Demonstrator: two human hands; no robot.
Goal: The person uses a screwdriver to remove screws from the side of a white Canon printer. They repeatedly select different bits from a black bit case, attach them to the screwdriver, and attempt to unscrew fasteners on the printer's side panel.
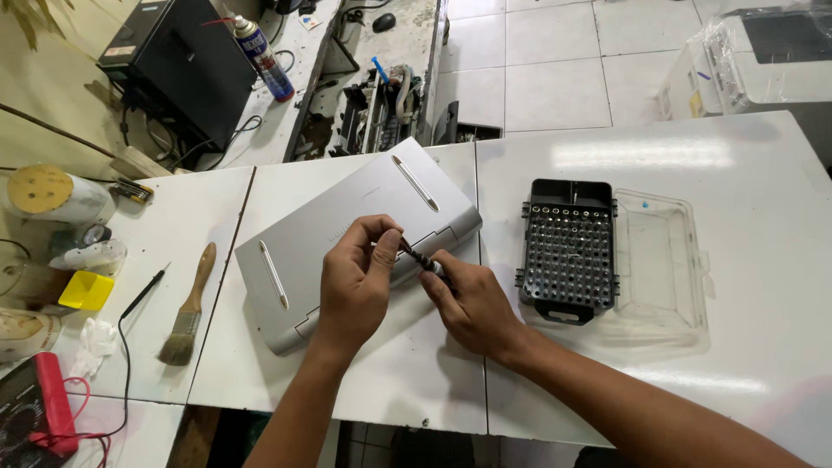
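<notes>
A silver laptop lies upside down and slanted on the white table, its two long rubber feet showing. Over its near edge my left hand pinches the tip end of a small dark screwdriver. My right hand grips the screwdriver's handle from the right. Both hands meet just above the laptop's front edge.
A black bit holder with several bits sits to the right beside its transparent lid. A paintbrush, a yellow tray, a probe wire and a multimeter lie left. A spray can and a dismantled printer stand behind.
</notes>
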